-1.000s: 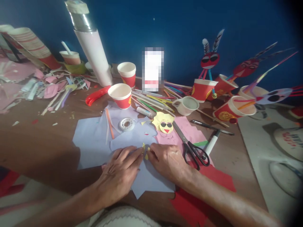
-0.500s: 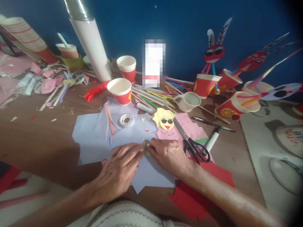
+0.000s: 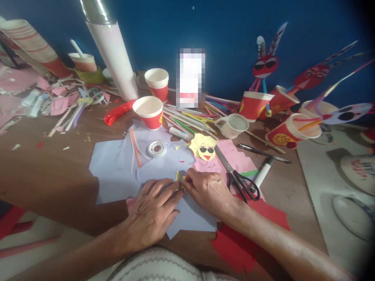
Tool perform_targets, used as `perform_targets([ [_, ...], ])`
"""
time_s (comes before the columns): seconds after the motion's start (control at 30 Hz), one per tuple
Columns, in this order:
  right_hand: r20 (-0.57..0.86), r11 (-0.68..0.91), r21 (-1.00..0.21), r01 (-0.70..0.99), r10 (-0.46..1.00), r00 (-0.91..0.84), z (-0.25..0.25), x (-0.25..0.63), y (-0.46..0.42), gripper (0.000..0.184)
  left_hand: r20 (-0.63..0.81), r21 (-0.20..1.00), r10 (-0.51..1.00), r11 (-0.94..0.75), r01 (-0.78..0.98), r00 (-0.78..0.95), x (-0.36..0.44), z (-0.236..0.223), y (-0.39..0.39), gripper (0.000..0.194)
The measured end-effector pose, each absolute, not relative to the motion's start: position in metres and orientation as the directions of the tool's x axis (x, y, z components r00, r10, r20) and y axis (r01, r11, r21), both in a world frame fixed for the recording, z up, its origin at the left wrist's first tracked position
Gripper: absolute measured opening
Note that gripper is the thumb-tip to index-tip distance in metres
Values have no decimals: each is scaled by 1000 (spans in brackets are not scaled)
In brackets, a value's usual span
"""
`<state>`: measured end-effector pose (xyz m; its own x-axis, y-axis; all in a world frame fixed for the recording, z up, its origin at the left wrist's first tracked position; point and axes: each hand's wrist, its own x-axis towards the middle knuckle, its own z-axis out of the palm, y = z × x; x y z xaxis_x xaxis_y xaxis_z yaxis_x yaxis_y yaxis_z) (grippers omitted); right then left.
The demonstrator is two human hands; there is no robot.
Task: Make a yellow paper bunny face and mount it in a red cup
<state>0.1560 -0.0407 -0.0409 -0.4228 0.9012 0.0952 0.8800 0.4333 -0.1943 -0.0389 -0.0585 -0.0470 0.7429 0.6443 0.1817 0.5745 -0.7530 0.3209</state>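
Note:
My left hand (image 3: 154,208) and my right hand (image 3: 206,191) meet fingertip to fingertip over the lavender paper sheets (image 3: 117,168) on the brown table. Between the fingertips lies a small yellow paper piece (image 3: 177,176); both hands press on it with fingers curled together. Just beyond the hands lies a yellow paper face with black sunglasses (image 3: 204,148) on pink paper (image 3: 234,158). A roll of clear tape (image 3: 157,148) rests on the lavender paper.
Black-handled scissors (image 3: 238,177) and a white marker (image 3: 263,171) lie right of my right hand. Red paper cups (image 3: 149,112), coloured sticks (image 3: 187,119), a white mug (image 3: 231,125), a tall white tube (image 3: 113,54) and cup-and-paper figures (image 3: 260,93) stand behind. Paper scraps (image 3: 58,105) pile at the left.
The view tipped down slightly a second ago. My left hand has slid a little right, closing onto the yellow piece against my right fingertips.

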Motion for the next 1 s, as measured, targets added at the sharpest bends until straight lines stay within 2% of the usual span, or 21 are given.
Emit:
perform_targets([
  [0.17,99,395,-209,894,918,-383,-37,157,-39,11,177,318,643,-754,575,745,-37,-46,-58,34],
  [0.27,133,347,-245,905,937,-323,-33,163,-39,20,173,329,648,-748,577,741,-37,-46,-59,33],
  [0.37,197,401,-280,872,913,-357,-29,168,-40,15,185,333,655,-743,580,733,-37,-46,-60,31],
  [0.47,144,527,-196,827,850,-507,-28,168,-45,14,194,332,659,-741,584,726,-36,-47,-61,30],
  [0.6,100,537,-113,836,843,-528,-30,167,-51,16,195,333,669,-733,594,717,-36,-48,-62,30],
  [0.77,223,480,-248,842,873,-433,-23,189,-52,24,195,332,678,-725,603,708,-35,-45,-61,30],
  [0.9,179,282,-435,855,958,-225,-7,228,-49,21,208,340,685,-720,606,698,-33,-44,-61,28],
  [1.0,157,131,-479,868,986,-62,3,262,-47,19,212,347,693,-712,610,689,-33,-46,-61,29],
])
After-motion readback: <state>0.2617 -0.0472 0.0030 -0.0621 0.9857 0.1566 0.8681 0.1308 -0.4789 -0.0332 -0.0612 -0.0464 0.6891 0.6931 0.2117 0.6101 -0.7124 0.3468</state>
